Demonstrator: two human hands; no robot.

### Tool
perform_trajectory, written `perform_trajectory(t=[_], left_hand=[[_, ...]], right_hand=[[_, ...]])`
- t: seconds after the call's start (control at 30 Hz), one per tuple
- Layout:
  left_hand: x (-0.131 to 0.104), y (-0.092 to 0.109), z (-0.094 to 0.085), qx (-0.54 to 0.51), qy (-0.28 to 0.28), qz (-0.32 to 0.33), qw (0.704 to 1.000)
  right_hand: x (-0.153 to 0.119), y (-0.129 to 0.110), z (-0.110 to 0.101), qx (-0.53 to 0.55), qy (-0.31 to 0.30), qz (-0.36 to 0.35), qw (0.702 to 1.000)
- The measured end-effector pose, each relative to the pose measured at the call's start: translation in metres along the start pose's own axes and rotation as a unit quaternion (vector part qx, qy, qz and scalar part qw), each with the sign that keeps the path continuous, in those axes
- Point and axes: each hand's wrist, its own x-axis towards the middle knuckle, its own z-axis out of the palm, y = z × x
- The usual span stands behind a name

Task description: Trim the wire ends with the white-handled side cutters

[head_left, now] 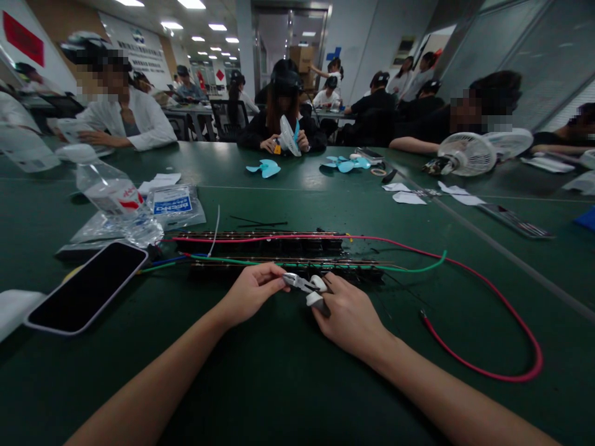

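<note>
My right hand [349, 313] is closed around the white and grey handles of a pair of pliers [300, 283], whose metal jaws point left. At the jaw tips, the thumb and forefinger of my left hand [253, 292] are pinched together; what lies between them is too small to make out. Just beyond my hands lie two long black slotted strips with copper-coloured rails, a rear strip [288, 244] and a front strip [325, 271]. A red wire [372, 238] and a green wire [418, 271] run along them. One white cable tie [214, 232] stands up at the left.
A phone [88, 288] and a plastic bottle [111, 192] are at my left, beside a clear bag [174, 204]. The red wire loops across the right side. Thin black ties [258, 220] lie behind the strips. Across the table, several people sit with fan parts [264, 168].
</note>
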Motion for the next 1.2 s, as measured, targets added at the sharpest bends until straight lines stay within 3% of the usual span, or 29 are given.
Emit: perform_trajectory(t=[0.47,1.2], left_hand=[[0.0012,-0.0038,0.0008,-0.002,0.024,-0.007,1.0],[0.0004,-0.0007,0.0041,-0.006,0.009,-0.01,1.0]], right_hand=[[0.0022,-0.0013,-0.0007,0.004,0.002,0.004,1.0],[-0.0007,-0.0008,-0.0022,0.014,-0.014,0.021,1.0]])
